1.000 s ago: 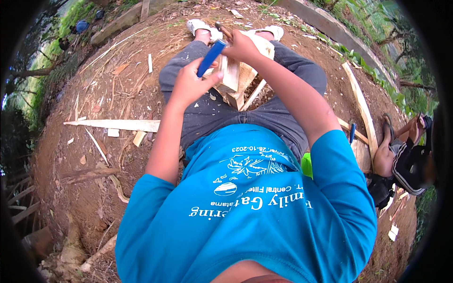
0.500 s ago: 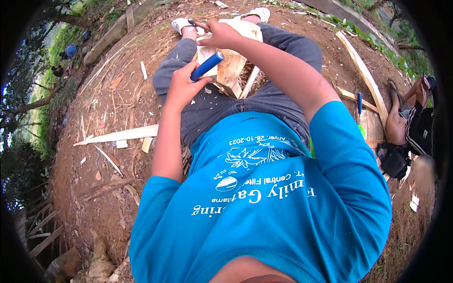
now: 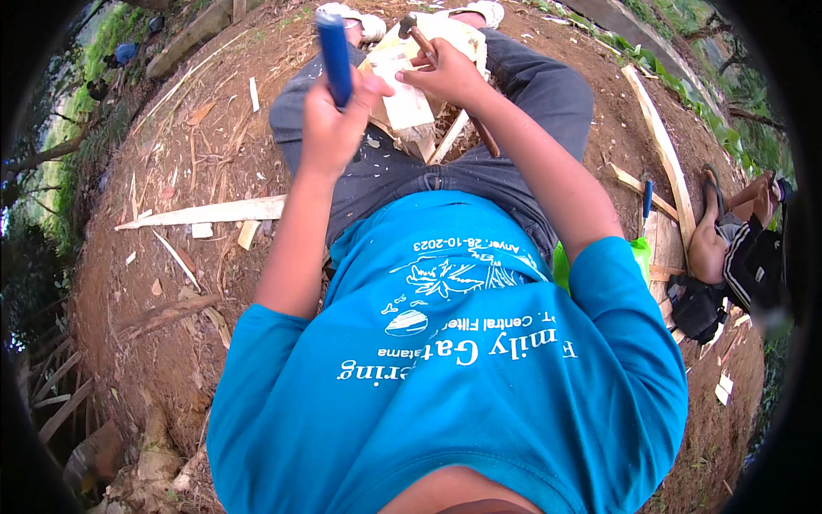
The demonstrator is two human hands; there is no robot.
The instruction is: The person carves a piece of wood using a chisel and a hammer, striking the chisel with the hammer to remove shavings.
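Left hand (image 3: 336, 120): closed around a blue handle (image 3: 335, 60), its top end pointed up and away from the body; the lower end of the tool is hidden, so contact with the wood cannot be told. Right hand (image 3: 447, 73): wrapped about the shaft of a hammer (image 3: 421, 38), the head turned toward the feet; the two thumbs are held near one another. Wood block (image 3: 409, 103): pale, set between the spread legs, just beyond the lap; no clamp is seen. Hazards, as judged: the left fingers could be struck if a hammer blow were glanced off the handle's end; the block could be rocked or shifted by an off-centre blow; the thighs in grey trousers (image 3: 548, 98) could be cut if the tool were skidded off the grain. Farther out: a long pale strip (image 3: 214, 212) is laid on the soil at left; a second blue-handled tool (image 3: 647, 199) is found at right, near a seated person (image 3: 709, 236).
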